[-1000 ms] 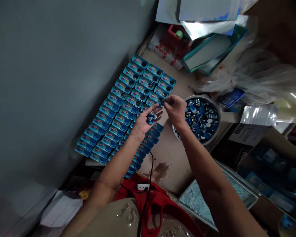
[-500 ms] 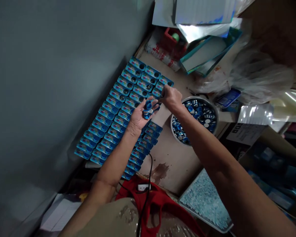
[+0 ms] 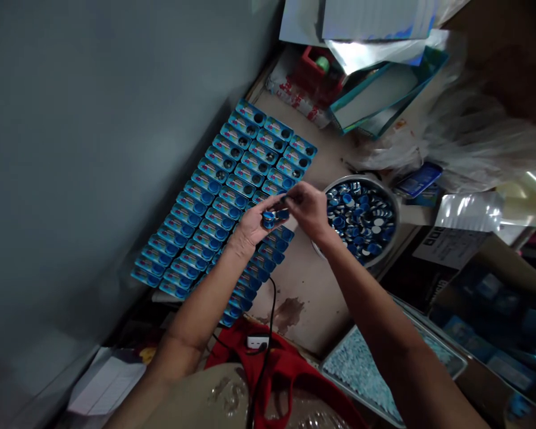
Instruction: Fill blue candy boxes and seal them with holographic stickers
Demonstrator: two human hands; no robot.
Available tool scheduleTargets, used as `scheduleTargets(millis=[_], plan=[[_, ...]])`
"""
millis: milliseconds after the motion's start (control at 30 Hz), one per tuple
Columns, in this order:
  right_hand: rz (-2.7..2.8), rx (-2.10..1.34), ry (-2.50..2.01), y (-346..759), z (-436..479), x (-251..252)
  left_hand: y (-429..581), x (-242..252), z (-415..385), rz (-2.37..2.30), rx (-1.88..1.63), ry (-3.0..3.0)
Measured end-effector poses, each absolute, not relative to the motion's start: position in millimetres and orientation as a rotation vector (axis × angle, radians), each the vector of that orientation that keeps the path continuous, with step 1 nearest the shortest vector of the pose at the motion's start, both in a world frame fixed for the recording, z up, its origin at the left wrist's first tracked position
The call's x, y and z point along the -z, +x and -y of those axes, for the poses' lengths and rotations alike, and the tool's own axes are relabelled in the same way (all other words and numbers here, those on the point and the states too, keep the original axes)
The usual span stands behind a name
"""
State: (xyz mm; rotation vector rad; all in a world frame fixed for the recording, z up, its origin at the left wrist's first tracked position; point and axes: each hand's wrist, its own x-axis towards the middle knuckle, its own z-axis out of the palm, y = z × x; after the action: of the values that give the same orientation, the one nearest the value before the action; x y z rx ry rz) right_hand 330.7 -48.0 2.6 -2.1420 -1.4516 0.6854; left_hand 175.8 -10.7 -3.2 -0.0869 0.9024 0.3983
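Nearest the camera, at 6 o'clock, there's a red cloth (image 3: 290, 369) with a black cable (image 3: 268, 322) running up over it, and a tray of pale blue bits (image 3: 366, 375) off at 4 o'clock. Both forearms reach up to the middle of the view. The left hand (image 3: 254, 225) is palm-up and cupped, holding a little cluster of small blue caps (image 3: 271, 218), fingers loosely curled round them. The right hand (image 3: 310, 208) comes in from 3 o'clock with wrist bent, fingertips pinched narrow on one cap right at the left hand's fingertips. These caps look light, hard and kinda slick, so I'd guess they'd roll or pop out easily; pinching by the rim with thumb and forefinger seems the way. Just past the right hand at 2 o'clock sits a metal bowl (image 3: 390, 196) full of the same caps. Under and beyond the hands, from 8 to 12 o'clock, rows of blue tins (image 3: 214, 196) lie packed side by side on the table (image 3: 312, 280), against a grey wall (image 3: 93, 149). Farthest out, 1 o'clock: stacked boxes (image 3: 375, 95) and plastic bags (image 3: 477, 137).
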Motion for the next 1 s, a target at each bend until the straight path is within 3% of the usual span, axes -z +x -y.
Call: scheduleTargets(millis=[200,500,700,1000], plan=[[1.378,-0.443,-2.362,376,2,16,186,-5,-10,-0.836,-0.456,-0.057],[1.411,-0.697,-2.61,403,-45,24,195,1,-34,-0.835,-0.496,-0.056],[1.471,-0.565,-2.289,358,-1,-3,192,-1,-25,-0.885,-0.504,-0.058],[1.294,-0.873,-1.976,332,26,-9,200,-4,-21,-0.91,-0.51,-0.132]])
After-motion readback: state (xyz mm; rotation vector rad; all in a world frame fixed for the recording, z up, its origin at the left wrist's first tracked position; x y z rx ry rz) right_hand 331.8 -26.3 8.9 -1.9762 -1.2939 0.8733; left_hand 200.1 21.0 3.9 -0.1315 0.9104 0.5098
